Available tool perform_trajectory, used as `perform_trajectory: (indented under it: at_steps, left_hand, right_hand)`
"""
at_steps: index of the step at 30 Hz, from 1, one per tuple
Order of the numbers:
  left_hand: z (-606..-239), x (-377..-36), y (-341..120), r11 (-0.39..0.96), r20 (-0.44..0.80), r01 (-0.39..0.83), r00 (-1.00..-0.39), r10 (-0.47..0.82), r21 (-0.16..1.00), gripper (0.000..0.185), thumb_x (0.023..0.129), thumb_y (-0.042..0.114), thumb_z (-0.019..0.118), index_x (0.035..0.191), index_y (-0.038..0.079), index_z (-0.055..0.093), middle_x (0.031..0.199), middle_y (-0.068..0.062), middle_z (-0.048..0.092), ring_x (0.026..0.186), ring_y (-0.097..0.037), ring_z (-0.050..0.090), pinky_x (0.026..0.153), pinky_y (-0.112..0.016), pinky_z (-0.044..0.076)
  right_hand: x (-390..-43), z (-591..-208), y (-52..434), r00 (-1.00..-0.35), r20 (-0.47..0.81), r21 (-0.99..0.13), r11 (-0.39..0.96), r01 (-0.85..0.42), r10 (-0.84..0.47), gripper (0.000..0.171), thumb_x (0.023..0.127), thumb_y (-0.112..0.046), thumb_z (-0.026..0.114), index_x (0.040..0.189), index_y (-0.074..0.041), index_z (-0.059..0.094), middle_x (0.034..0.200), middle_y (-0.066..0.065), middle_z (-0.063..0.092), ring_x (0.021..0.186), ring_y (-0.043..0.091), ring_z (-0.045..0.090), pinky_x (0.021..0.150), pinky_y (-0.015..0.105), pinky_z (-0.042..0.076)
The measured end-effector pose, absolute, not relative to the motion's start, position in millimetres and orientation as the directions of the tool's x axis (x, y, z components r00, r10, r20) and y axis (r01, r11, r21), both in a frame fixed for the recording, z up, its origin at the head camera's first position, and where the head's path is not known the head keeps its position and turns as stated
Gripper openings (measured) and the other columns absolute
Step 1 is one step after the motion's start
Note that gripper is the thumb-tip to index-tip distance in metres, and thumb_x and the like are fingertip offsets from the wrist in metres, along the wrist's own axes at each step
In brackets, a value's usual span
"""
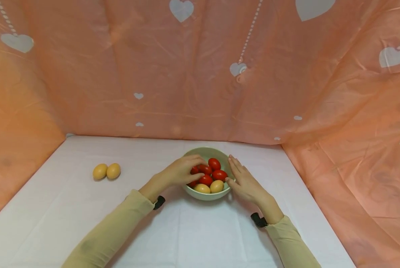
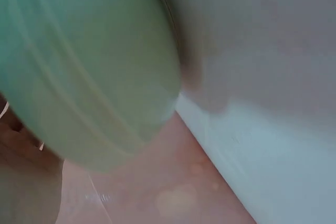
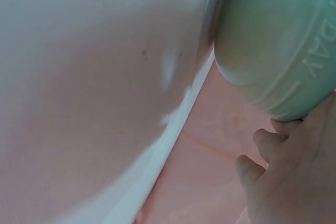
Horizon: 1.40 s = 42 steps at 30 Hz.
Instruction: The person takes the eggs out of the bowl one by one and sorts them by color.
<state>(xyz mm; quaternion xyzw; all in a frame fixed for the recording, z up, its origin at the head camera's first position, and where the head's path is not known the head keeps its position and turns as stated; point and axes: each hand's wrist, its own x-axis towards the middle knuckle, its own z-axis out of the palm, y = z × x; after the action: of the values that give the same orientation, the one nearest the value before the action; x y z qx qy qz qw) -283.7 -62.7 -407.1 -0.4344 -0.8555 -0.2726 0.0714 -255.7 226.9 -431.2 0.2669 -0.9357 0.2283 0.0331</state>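
A pale green bowl (image 1: 209,197) stands on the white table, holding several red eggs (image 1: 219,175) and two yellow eggs (image 1: 217,186). My left hand (image 1: 183,169) reaches over the bowl's left rim, its thumb and bent fingers spread apart above the red eggs; a firm grip on any one is not visible. Against the right rim rests my right hand (image 1: 248,184), fingers nearly straight and thumb at the edge. In the right wrist view the bowl's side (image 3: 273,40) carries raised letters, with fingers (image 3: 270,142) beside it. The left wrist view shows the bowl's outer wall (image 2: 100,72).
Two more yellow eggs (image 1: 106,171) lie side by side on the table (image 1: 200,230), left of the bowl. An orange cloth (image 1: 186,82) with white hearts hangs behind and along both sides. Dark wrist bands (image 1: 259,220) show below the hands.
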Motion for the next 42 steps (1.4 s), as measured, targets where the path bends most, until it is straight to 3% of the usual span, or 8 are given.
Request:
perform_trajectory:
  at_steps: [9, 17, 23, 42]
  left_hand:
    - [-410.0, -288.7, -37.7, 0.464, 0.224, 0.824, -0.544, 0.809, 0.326, 0.035, 0.093, 0.026, 0.081, 0.125, 0.014, 0.073, 0.13, 0.001, 0.069, 0.128, -0.02, 0.06, 0.112, -0.04, 0.046]
    - [-410.8, -290.6, -23.6, 0.444, 0.133, 0.84, -0.502, 0.855, 0.312, 0.039, 0.09, 0.029, 0.084, 0.125, 0.018, 0.073, 0.126, 0.006, 0.069, 0.123, -0.015, 0.061, 0.111, -0.035, 0.045]
    - [-412.5, -290.4, -16.4, 0.432, 0.126, 0.84, -0.492, 0.861, 0.327, 0.036, 0.09, 0.021, 0.081, 0.125, 0.017, 0.074, 0.126, 0.005, 0.071, 0.124, -0.015, 0.061, 0.11, -0.036, 0.045]
    - [-414.5, -288.5, -12.0, 0.422, 0.151, 0.843, -0.49, 0.859, 0.335, 0.038, 0.088, 0.018, 0.081, 0.124, 0.014, 0.074, 0.123, 0.004, 0.071, 0.117, -0.015, 0.064, 0.105, -0.035, 0.048]
  right_hand:
    - [-254.5, -432.7, 226.9, -0.858, 0.17, -0.414, 0.755, -0.509, -0.485, 0.073, 0.103, -0.023, 0.048, 0.164, 0.002, 0.016, 0.173, 0.015, 0.013, 0.157, 0.041, 0.016, 0.124, 0.061, 0.017]
    - [-254.4, -432.3, 225.4, -0.853, 0.174, -0.403, 0.755, -0.518, -0.493, 0.074, 0.103, -0.023, 0.048, 0.164, 0.002, 0.015, 0.173, 0.015, 0.011, 0.158, 0.041, 0.015, 0.124, 0.062, 0.017]
    - [-256.5, -431.2, 225.3, -0.846, 0.192, -0.395, 0.75, -0.53, -0.497, 0.074, 0.103, -0.022, 0.049, 0.164, 0.002, 0.015, 0.173, 0.016, 0.012, 0.157, 0.042, 0.017, 0.123, 0.063, 0.019]
    - [-256.3, -431.3, 228.4, -0.853, 0.185, -0.401, 0.756, -0.518, -0.487, 0.075, 0.102, -0.022, 0.049, 0.164, 0.001, 0.016, 0.173, 0.015, 0.013, 0.157, 0.042, 0.018, 0.124, 0.062, 0.018]
